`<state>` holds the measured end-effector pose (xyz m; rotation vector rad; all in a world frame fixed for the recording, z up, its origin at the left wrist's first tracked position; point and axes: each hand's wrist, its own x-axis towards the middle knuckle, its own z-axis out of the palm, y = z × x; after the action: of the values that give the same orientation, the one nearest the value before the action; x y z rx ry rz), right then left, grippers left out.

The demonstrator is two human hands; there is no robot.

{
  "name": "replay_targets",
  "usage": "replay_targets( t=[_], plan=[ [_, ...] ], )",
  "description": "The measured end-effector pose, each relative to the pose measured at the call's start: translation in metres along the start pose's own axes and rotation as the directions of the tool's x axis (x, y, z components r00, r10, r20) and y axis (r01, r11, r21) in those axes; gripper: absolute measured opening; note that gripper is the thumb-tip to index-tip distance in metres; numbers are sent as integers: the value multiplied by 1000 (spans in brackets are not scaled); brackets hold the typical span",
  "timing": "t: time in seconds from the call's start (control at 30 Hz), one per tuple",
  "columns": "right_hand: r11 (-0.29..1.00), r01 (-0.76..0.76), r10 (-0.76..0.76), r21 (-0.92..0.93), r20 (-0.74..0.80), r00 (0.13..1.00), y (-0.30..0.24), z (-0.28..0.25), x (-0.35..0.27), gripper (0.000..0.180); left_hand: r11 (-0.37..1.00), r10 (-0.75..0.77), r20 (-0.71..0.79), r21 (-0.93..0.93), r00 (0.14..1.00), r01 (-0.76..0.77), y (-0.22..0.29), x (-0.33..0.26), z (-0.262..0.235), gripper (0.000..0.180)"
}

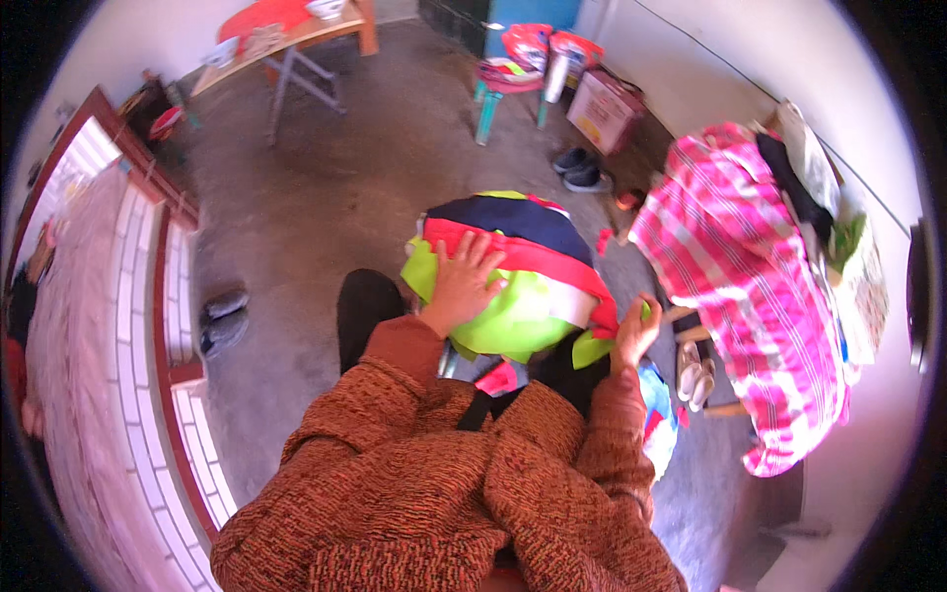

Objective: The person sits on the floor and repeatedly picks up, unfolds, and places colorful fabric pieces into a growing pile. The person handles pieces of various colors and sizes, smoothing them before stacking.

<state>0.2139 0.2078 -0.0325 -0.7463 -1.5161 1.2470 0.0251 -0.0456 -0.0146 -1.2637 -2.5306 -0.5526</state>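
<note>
A folded garment [523, 266] in lime green, red and navy lies in front of me at the middle of the view. My left hand [462, 281] rests flat on its left side, fingers spread, pressing the red and green cloth. At the garment's lower right corner, my right hand [634, 333] pinches a green edge between closed fingers. Rust-brown knitted sleeves cover both forearms. What lies under the garment is hidden.
A pink checked cloth [750, 286] drapes over a stand at the right. Dark shoes [582, 173] and a teal stool [508, 84] sit on the concrete floor behind. A wooden table [296, 44] stands at the far back, a tiled wall [148, 326] at left, white slippers [693, 373] near my right.
</note>
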Motion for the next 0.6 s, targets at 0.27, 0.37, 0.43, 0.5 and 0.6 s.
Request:
replay_targets(
  t=[0.27, 0.37, 0.43, 0.5, 0.6],
  plan=[
    [753, -503, 261, 425, 509, 820, -28, 14, -44, 21, 996, 26, -72, -78, 997, -31, 12, -1, 9, 50],
    [389, -772, 229, 502, 759, 609, -12, 16, -43, 19, 992, -17, -39, -122, 999, 12, 15, 0, 10, 50],
    [234, -866, 261, 442, 830, 494, -8, 17, -41, 16, 991, -13, -48, -135, 999, 7, 16, -2, 8, 50],
    [168, -870, 320, 463, 809, 493, -15, 17, -44, 16, 991, -7, -60, -131, 998, -1, 17, -2, 6, 50],
    [134, -867, 302, 479, 814, 496, -27, 23, -50, 23, 994, 32, -169, -95, 985, -49, 12, -2, 15, 48]
  ],
)
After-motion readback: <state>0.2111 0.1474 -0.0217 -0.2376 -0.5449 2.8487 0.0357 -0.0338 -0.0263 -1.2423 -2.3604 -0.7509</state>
